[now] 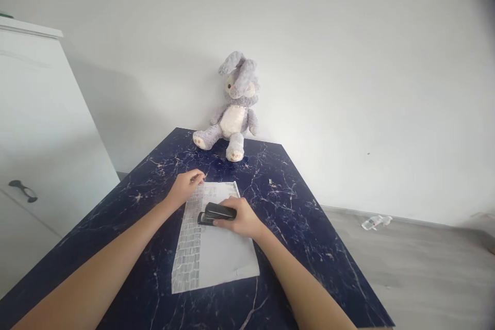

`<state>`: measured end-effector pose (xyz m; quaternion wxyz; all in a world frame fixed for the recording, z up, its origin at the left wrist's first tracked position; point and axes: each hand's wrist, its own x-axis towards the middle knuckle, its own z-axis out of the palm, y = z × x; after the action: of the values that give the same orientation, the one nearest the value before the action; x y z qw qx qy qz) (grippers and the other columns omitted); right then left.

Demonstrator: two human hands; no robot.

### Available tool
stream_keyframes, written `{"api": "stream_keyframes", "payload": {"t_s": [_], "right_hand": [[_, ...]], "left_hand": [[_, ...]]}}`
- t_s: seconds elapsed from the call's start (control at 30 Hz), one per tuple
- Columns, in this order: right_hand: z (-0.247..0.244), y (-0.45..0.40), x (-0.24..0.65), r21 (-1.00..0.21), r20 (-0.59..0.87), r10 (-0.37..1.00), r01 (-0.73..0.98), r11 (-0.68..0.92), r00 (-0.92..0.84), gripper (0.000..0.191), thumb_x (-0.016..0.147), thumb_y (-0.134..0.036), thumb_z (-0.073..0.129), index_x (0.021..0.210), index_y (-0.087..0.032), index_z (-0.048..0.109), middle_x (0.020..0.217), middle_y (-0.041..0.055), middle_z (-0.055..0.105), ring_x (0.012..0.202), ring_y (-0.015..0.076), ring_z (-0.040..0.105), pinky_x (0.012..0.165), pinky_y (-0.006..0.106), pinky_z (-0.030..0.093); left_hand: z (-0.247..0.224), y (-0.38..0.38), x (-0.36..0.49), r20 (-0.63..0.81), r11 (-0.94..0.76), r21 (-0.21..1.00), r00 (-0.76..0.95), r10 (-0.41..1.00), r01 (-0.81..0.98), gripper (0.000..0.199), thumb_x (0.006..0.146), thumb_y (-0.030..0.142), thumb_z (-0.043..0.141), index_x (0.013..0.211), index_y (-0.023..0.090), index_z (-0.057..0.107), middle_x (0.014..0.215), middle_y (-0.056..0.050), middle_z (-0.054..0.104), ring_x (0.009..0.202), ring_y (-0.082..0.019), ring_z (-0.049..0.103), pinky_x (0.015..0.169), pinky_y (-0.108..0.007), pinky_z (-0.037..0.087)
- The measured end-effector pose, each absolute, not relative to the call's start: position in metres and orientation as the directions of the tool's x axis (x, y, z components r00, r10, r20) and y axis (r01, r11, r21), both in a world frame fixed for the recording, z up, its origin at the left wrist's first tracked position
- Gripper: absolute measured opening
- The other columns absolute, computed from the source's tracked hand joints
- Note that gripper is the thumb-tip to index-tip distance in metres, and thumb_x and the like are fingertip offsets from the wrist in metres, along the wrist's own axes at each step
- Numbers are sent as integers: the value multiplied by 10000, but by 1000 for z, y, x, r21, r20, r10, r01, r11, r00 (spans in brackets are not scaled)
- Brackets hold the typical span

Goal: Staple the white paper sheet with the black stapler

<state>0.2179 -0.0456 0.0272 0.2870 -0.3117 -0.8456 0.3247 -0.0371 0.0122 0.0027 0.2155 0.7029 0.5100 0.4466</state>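
Note:
A sheet of paper (pixel 228 263) lies on the dark blue marbled table, with a grey brick-like pattern down its left side and a fold or curl along its top right edge. My right hand (pixel 243 218) grips a black stapler (pixel 219 211) over the middle of the sheet, its front end pointing left. At the sheet's top left corner is my left hand (pixel 188 184), thumb and fingers drawn together in a pinch. Whatever lies between those fingertips is too small to make out.
A grey plush rabbit (pixel 234 118) sits at the table's far end against the wall. Small bits (pixel 270 182) lie right of the paper. A white cabinet (pixel 46 103) stands at left. On the floor at right lies a clear plastic bottle (pixel 372 223).

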Motion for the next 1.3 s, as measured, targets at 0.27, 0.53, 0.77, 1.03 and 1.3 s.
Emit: {"api": "stream_keyframes", "payload": {"t_s": [0.27,0.53,0.77,1.03,1.3], "right_hand": [[20,-49,209,-695,260,686,362,622,-680,166,787,-263,781,888,-174,684,884,19,662,767,150,586,699,264,434],[24,-52,209,-649,272,650,364,668,-710,258,816,-212,731,1062,-209,655,999,44,682,882,194,605,775,298,449],[32,-54,218,-542,220,637,450,710,-739,124,821,-212,684,875,-203,573,832,17,623,753,170,523,660,270,359],[63,-36,281,-593,5,726,582,556,-688,90,845,-275,645,859,-197,603,819,9,660,687,166,555,623,276,357],[55,-11,357,-476,-93,878,795,376,-470,289,799,-247,657,1084,-208,689,1105,105,706,924,274,629,770,363,445]], "left_hand": [[-3,14,-29,513,-482,505,201,835,716,288,991,303,420,970,196,687,985,-61,715,955,-221,627,906,-344,462],[-4,15,-30,456,-460,443,249,855,769,278,982,265,425,1009,190,691,1031,-80,681,982,-244,593,945,-400,440],[-7,10,-24,368,-487,336,363,856,806,330,964,302,508,1246,201,645,1239,-105,628,1129,-280,548,999,-435,417],[-10,7,-10,303,-531,254,454,838,809,308,981,208,504,1249,244,652,1142,-96,610,1114,-279,553,966,-430,416],[-14,-11,12,357,-624,353,516,778,697,350,1036,343,435,1299,256,649,1395,-118,561,1301,-311,494,1097,-482,347]]}}
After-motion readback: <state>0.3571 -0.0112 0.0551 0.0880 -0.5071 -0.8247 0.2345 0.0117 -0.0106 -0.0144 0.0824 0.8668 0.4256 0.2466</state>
